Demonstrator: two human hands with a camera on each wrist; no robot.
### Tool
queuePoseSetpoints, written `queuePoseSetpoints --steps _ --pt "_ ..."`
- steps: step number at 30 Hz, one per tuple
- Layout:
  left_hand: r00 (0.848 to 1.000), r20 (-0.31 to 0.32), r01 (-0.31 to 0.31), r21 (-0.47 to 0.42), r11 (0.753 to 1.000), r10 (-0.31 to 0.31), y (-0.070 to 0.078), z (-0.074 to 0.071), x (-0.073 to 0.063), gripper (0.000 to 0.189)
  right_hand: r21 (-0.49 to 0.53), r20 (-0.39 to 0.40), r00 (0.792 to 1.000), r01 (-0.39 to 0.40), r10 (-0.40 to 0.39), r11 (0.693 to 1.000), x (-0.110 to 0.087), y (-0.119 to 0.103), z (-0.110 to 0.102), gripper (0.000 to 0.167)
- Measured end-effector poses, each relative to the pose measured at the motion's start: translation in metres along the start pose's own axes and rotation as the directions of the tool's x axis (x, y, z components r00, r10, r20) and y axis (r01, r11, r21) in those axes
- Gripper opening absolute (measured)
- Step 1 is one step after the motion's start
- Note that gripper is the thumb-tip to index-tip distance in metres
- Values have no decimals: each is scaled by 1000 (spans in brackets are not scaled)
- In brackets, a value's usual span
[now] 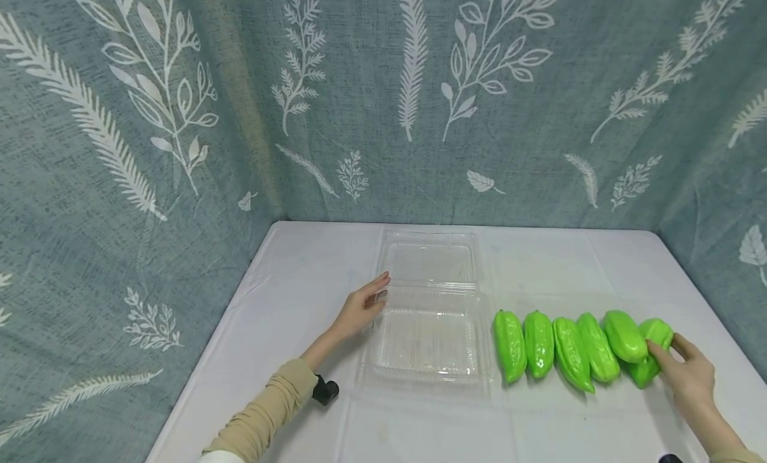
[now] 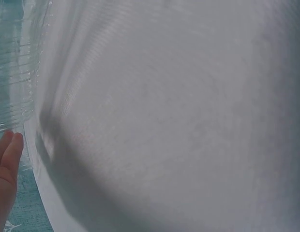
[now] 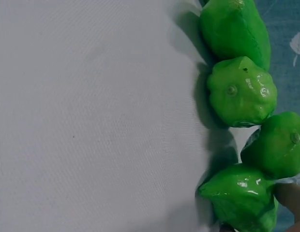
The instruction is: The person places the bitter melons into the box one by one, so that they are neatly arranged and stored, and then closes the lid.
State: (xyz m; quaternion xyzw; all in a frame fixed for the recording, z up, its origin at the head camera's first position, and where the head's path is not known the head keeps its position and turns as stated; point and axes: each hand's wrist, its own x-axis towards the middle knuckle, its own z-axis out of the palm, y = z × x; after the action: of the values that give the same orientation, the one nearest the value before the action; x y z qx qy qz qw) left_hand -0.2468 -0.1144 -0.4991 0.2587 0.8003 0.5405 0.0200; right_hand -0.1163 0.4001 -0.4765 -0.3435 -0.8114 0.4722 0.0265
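Six-odd glossy green pepper-like vegetables lie in a row on the right of the table, several of them upright side by side (image 1: 540, 344). At the row's right end my right hand (image 1: 689, 376) grips the last green vegetable (image 1: 657, 331), thumb on its left and fingers on its right; that vegetable (image 3: 244, 198) has a pointed end in the right wrist view. A neighbouring green vegetable (image 1: 624, 336) partly overlaps it. My left hand (image 1: 359, 308), fingers extended, is at the left edge of an opened clear plastic clamshell box (image 1: 428, 376), near its hinge; the fingertips (image 2: 15, 140) meet its rim.
The box's lid (image 1: 428, 240) lies folded back toward the far edge. A white cloth covers the table (image 1: 431, 423). Teal leaf-patterned curtains (image 1: 371, 103) stand behind and at both sides. A black wrist device (image 1: 325, 390) shows below the left forearm.
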Motion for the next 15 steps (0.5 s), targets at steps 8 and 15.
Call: queuePoseSetpoints --steps 8,15 --pt "1000 -19 -24 -4 1000 24 -4 2 1 46 158 28 994 -113 110 981 9 3 -5 82" --pt "1000 -16 -3 -14 1000 3 -2 1 0 45 189 -3 990 -141 144 972 9 5 -7 83"
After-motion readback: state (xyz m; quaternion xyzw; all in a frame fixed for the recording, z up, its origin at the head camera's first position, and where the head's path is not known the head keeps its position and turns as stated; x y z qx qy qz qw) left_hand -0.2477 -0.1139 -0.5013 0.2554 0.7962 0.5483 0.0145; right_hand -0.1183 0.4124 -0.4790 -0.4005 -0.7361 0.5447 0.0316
